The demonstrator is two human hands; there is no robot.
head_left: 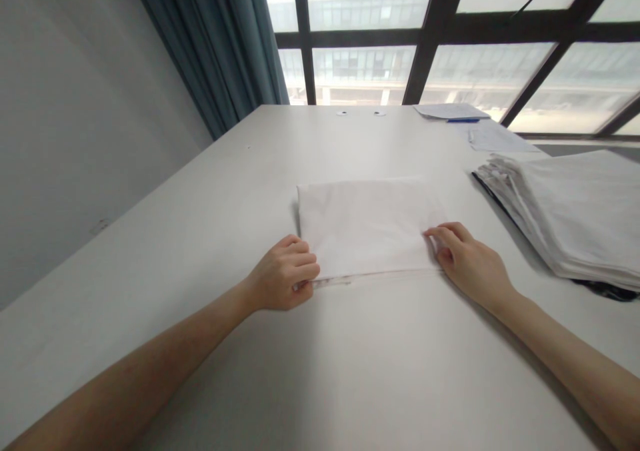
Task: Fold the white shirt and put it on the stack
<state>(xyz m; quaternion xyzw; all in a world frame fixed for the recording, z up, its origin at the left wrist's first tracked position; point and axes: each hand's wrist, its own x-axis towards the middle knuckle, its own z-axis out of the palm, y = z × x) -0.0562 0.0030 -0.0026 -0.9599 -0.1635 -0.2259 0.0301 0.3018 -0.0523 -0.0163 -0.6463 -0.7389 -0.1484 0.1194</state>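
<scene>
A folded white cloth (367,224) lies flat on the white table (200,251) in front of me. My left hand (285,274) is closed in a pinch on the cloth's near left corner. My right hand (467,258) has its fingers curled and pinches the near right corner. Both hands rest on the table at the cloth's front edge.
A tall stack of folded white cloths (575,214) sits at the right. Papers (453,110) and a blue pen (463,120) lie at the far right by the window. A blue curtain (220,44) hangs at the far left, beside a grey wall.
</scene>
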